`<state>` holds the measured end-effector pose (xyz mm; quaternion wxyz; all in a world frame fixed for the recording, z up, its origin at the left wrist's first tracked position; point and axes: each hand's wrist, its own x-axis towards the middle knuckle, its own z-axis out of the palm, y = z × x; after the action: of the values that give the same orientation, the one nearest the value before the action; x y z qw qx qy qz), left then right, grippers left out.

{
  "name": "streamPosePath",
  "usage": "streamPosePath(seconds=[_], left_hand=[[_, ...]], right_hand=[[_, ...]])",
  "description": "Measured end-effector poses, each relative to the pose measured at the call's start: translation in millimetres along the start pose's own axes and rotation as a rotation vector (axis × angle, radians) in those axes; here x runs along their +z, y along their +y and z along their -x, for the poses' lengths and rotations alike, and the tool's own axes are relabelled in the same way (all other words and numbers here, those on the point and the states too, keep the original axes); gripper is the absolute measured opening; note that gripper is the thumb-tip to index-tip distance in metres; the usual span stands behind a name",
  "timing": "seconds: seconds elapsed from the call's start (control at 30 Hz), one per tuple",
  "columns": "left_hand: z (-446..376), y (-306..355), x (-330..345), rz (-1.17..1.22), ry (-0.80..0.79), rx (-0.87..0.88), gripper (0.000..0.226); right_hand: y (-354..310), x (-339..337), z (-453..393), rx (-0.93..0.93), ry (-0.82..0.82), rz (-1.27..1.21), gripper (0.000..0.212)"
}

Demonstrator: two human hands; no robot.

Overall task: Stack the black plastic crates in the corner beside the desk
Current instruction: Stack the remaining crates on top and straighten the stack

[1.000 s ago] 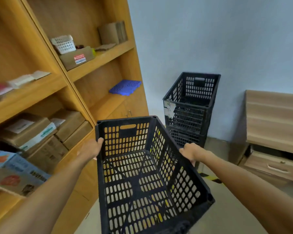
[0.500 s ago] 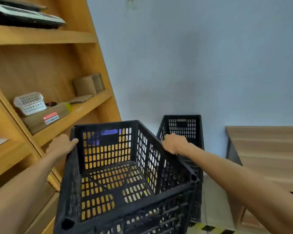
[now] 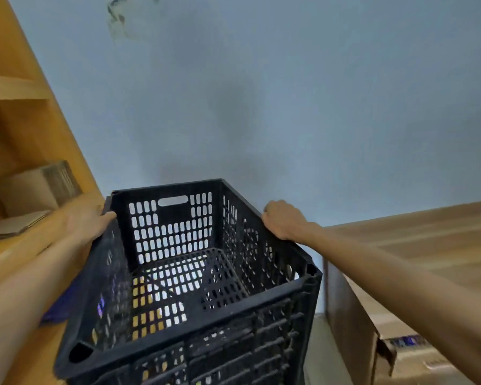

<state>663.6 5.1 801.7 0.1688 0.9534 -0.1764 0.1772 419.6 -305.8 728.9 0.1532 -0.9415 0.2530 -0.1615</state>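
A black perforated plastic crate (image 3: 178, 273) fills the lower middle of the head view, open side up and empty, held high in front of the blue-grey wall. My left hand (image 3: 88, 220) grips its left rim near the far corner. My right hand (image 3: 282, 219) grips the right rim, fingers curled over the edge. Dark lattice walls (image 3: 233, 354) continue below the near rim; I cannot tell whether they belong to this crate or to the stack underneath. The stack of crates is otherwise hidden behind the held crate.
A wooden shelf unit (image 3: 25, 151) stands close on the left with a cardboard box (image 3: 36, 187) on a shelf. The wooden desk (image 3: 417, 245) is on the right, its side panel near the crate. A narrow strip of floor (image 3: 317, 351) shows between them.
I have carried the crate forward and to the right, up to the corner stack, which is now hidden behind it. The view has tilted up toward the wall. Both hands keep their grip.
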Motion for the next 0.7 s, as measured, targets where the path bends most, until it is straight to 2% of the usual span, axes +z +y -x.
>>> streamPosePath(seconds=[0.1, 0.37, 0.5, 0.7], left_hand=[[-44.6, 39.5, 33.0, -0.068, -0.064, 0.057, 0.051], [-140.6, 108.9, 136.3, 0.083, -0.188, 0.034, 0.042], [-167.4, 134.2, 175.2, 0.122, -0.286, 0.024, 0.037], [-206.1, 154.6, 235.7, 0.104, -0.44, 0.098, 0.024]], right_hand=[[33.6, -7.2, -40.7, 0.048, 0.017, 0.018, 0.033], [104.0, -6.9, -126.8, 0.124, 0.106, 0.056, 0.029], [126.8, 19.8, -142.9, 0.203, 0.124, 0.047, 0.031], [134.6, 47.5, -174.0, 0.336, 0.117, 0.013, 0.031]])
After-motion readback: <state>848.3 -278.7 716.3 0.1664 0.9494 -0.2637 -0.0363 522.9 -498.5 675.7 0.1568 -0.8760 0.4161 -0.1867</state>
